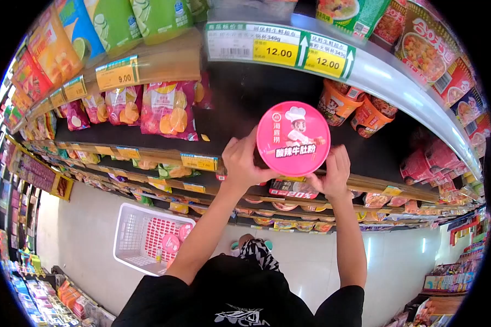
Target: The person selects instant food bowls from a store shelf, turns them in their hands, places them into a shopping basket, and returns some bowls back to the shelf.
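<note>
Pink-lidded cup (293,139) sits gripped at its sides between the half-curled left hand (244,163) and half-curled right hand (334,175).

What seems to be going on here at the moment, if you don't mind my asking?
A person is holding a pink tub between the left hand and the right hand, its lid facing the camera, in front of a dark store shelf. Orange tubs stand on the shelf to the right, and snack bags to the left. On the floor, a white basket holds round pink containers.
</note>
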Motion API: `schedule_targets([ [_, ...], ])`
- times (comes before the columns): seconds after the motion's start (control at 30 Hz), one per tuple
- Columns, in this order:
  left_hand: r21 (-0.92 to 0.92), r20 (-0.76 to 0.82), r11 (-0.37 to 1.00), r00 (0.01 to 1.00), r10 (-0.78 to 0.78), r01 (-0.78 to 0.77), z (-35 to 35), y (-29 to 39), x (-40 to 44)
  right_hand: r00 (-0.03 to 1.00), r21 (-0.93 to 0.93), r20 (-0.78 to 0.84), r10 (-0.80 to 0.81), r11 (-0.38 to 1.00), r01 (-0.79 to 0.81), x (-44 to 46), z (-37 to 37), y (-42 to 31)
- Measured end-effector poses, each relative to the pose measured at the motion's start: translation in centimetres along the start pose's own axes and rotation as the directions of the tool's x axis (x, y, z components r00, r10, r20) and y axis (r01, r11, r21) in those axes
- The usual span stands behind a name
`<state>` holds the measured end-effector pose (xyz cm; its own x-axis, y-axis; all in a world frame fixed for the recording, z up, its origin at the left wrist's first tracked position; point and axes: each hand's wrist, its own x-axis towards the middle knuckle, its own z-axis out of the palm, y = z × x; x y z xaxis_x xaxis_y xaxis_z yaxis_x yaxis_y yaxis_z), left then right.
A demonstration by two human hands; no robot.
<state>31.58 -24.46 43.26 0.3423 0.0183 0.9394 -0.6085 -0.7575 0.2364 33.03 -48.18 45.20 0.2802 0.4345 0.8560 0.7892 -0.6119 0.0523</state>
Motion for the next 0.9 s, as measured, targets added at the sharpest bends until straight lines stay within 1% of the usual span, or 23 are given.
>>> schedule_targets([
  [0.23,0.015,0.067,1.000,0.998,0.009,-0.010,-0.4,-0.1,-0.2,0.998,-0.003,-0.053,-0.019,1.000,0.018,0.1,0.3,0.0],
  [0.3,-0.017,0.018,0.999,0.999,0.044,-0.043,0.0,-0.3,0.1,0.999,-0.004,-0.045,-0.014,1.000,0.014,0.0,0.3,-0.1],
  [0.37,-0.030,0.005,0.997,0.997,0.078,-0.078,-0.2,-0.4,0.0,1.000,0.015,-0.006,0.019,1.000,-0.019,0.0,0.1,-0.3],
  [0.4,-0.058,-0.024,0.996,0.998,0.061,-0.063,-0.3,-0.1,0.2,1.000,0.020,0.003,0.025,0.999,-0.025,0.3,0.1,-0.3],
  [0.43,-0.086,-0.054,0.995,0.998,0.044,-0.048,-0.5,0.2,0.4,0.998,0.007,0.051,0.046,0.999,-0.047,0.4,-0.1,-0.5],
  [0.5,-0.085,-0.049,0.996,0.998,0.029,-0.034,-1.3,0.0,0.1,0.987,0.119,0.107,0.118,0.984,-0.130,1.1,-0.6,-2.3],
  [0.57,-0.148,0.018,0.982,0.993,-0.119,0.120,-2.3,0.5,-0.1,0.983,0.286,0.058,0.177,0.940,-0.186,2.7,-1.7,-5.7],
  [0.6,-0.201,0.097,0.944,0.964,-0.248,0.263,-3.8,1.9,-0.8,0.961,0.330,0.121,0.248,0.903,-0.275,2.4,-2.7,-7.3],
  [0.63,-0.274,0.163,0.900,0.938,-0.305,0.340,-5.2,2.9,-2.1,0.949,0.376,0.144,0.279,0.872,-0.314,1.5,-3.4,-8.4],
  [0.67,-0.335,0.227,0.844,0.905,-0.360,0.419,-6.6,4.0,-3.5,0.883,0.554,0.141,0.447,0.704,-0.445,1.0,-4.0,-10.9],
  [0.7,-0.399,0.263,0.827,0.913,-0.311,0.397,-8.2,4.8,-5.3,0.819,0.608,0.240,0.521,0.577,-0.545,-1.1,-4.5,-12.7],
  [0.73,-0.462,0.298,0.802,0.918,-0.262,0.379,-9.7,5.6,-7.1,0.742,0.642,0.344,0.575,0.432,-0.633,-3.1,-4.9,-14.4],
  [0.77,-0.474,0.345,0.791,0.908,-0.237,0.387,-11.1,6.2,-10.0,0.679,0.621,0.437,0.590,0.347,-0.702,-3.9,-5.3,-15.9],
  [0.8,-0.484,0.392,0.780,0.895,-0.213,0.397,-12.4,6.9,-12.9,0.629,0.709,0.457,0.629,0.169,-0.685,-4.5,-4.7,-17.8],
  [0.83,-0.466,0.452,0.752,0.856,-0.250,0.466,-12.9,7.2,-17.4,0.647,0.673,0.521,0.557,0.199,-0.713,-8.9,-3.4,-17.8],
  [0.87,-0.434,0.513,0.668,0.775,-0.369,0.605,-13.4,8.4,-21.1,0.505,0.620,0.623,0.597,0.017,-0.784,-12.5,-2.1,-19.4],
  [0.9,-0.391,0.571,0.562,0.671,-0.473,0.729,-13.6,9.1,-23.9,0.381,0.559,0.663,0.645,-0.087,-0.825,-13.6,-1.4,-21.1],
])
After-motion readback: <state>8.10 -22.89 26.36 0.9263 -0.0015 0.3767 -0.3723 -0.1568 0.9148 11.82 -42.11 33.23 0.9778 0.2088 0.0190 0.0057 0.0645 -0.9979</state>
